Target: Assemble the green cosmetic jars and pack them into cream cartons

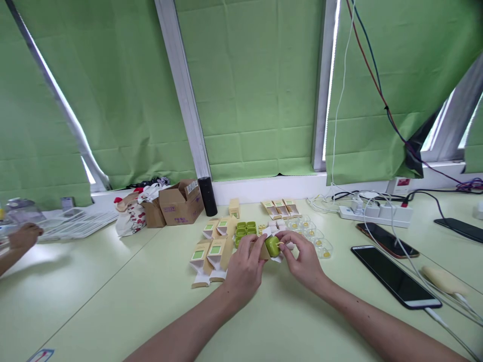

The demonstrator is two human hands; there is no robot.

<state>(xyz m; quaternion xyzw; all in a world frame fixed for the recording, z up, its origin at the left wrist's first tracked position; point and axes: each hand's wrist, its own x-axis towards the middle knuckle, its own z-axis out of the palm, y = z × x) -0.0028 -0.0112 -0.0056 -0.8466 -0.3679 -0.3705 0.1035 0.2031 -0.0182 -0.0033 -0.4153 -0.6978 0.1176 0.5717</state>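
My left hand [243, 269] is closed around a small brown cardboard box [264, 253], mostly hidden by the fingers. In front of the box's open white flaps is a shiny green rounded piece [272, 246], pinched at its right side by the fingertips of my right hand [305, 259]. A thin pale strand or stem shows at those fingertips. Left of my hands stand several open boxes [221, 249] with green labels. Behind my hands are more green pieces [241, 230] in a cluster. Clear plastic cups [320, 245] with yellow bits sit beyond my right hand.
Open boxes [281, 209] and one upright box [234, 207] stand farther back. A carton [181, 203] and black cylinder [207, 196] are back left. Phones [396, 274], cables and a power strip [377, 213] lie right. Another person's hand [24, 236] is far left near white racks [81, 223].
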